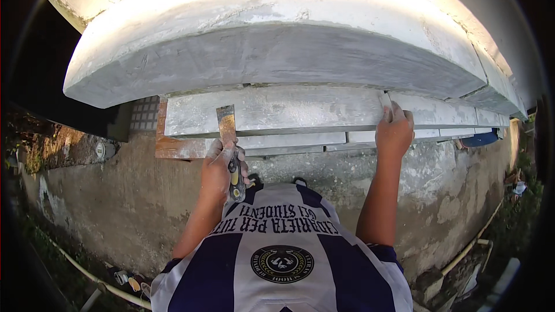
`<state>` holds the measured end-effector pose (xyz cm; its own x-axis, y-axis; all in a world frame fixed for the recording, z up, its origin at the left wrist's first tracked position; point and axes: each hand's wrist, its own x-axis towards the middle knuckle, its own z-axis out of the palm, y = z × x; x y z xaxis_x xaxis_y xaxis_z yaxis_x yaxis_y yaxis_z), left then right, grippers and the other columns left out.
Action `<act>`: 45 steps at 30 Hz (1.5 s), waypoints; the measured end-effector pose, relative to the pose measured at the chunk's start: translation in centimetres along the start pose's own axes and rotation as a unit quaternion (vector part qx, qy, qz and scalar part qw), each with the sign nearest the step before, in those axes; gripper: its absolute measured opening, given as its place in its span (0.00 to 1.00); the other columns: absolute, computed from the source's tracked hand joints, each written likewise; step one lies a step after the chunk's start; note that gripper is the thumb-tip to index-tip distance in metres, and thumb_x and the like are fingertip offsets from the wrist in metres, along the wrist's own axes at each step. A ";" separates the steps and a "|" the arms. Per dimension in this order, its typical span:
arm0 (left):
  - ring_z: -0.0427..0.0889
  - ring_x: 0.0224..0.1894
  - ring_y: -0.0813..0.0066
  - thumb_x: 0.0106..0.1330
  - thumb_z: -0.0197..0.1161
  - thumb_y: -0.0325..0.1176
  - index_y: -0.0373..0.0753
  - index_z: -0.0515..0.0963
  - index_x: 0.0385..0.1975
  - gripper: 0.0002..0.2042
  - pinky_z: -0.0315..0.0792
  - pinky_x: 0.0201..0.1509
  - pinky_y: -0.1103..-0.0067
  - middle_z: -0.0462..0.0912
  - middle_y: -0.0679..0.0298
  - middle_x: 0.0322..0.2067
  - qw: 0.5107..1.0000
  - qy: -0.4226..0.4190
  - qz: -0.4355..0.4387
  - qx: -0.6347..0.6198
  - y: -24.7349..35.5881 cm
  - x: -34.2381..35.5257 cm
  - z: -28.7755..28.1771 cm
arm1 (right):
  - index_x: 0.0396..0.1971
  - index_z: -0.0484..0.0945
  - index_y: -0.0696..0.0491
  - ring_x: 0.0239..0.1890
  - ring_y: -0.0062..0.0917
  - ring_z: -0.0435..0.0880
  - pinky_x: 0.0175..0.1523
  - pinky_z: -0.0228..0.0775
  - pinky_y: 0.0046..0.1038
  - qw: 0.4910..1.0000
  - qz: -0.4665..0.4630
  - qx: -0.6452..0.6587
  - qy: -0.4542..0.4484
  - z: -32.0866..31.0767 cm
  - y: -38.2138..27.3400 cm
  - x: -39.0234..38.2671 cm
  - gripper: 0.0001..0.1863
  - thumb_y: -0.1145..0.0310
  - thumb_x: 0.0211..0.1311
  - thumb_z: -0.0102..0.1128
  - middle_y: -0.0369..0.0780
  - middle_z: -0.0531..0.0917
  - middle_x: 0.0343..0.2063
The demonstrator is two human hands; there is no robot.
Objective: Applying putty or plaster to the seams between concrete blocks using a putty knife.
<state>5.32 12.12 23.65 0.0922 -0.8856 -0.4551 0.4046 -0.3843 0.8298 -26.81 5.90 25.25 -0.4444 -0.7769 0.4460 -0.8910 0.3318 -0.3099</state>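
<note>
My left hand (217, 167) is wrapped round the dark handle of a putty knife (227, 122). Its rusty, stained blade points up and away from me, in front of a pale grey, plaster-smeared ledge (283, 110). Toward the right end of that same ledge, my right hand (396, 126) pinches a small whitish flat piece (385, 99) at the ledge's face. Whether it is a scrap of sandpaper or something else cannot be made out. White dust coats the fingers of both hands.
A thicker grey slab (277, 52) juts out above the ledge. Reddish brick or wood (173, 145) shows at the ledge's left end. Worn concrete ground (144, 185) lies below, with a pale pipe (92, 280) at lower left and a blue object (481, 139) under the right end.
</note>
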 end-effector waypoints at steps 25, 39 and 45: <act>0.75 0.17 0.73 0.74 0.49 0.35 0.40 0.66 0.40 0.06 0.71 0.16 0.76 0.74 0.63 0.25 1.000 -0.011 -0.001 -0.008 1.2 -0.9 -2.5 | 0.42 0.81 0.60 0.34 0.46 0.81 0.40 0.72 0.42 0.995 -0.058 0.060 -0.049 1.1 -7.9 -5.3 0.14 0.67 0.62 0.55 0.49 0.82 0.36; 0.74 0.15 0.73 0.74 0.48 0.34 0.37 0.67 0.41 0.07 0.72 0.16 0.77 0.74 0.63 0.24 0.999 -0.026 -0.017 -0.024 1.2 -0.8 -2.2 | 0.43 0.81 0.57 0.35 0.40 0.80 0.45 0.66 0.43 0.998 0.035 0.003 0.055 1.5 1.5 -3.1 0.14 0.65 0.63 0.55 0.44 0.80 0.35; 0.74 0.16 0.73 0.74 0.48 0.34 0.37 0.67 0.42 0.07 0.72 0.15 0.77 0.73 0.63 0.24 1.000 -0.020 -0.009 -0.019 0.9 -0.6 -2.4 | 0.42 0.82 0.58 0.34 0.39 0.80 0.43 0.65 0.39 0.988 -0.123 0.092 0.011 1.6 -8.9 -7.5 0.14 0.69 0.58 0.59 0.43 0.80 0.33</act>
<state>7.81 12.98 23.87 0.0486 -0.8890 -0.4554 0.4395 -0.3904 0.8090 -15.37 7.93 23.29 -0.2206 -0.8095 0.5440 -0.9409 0.0298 -0.3373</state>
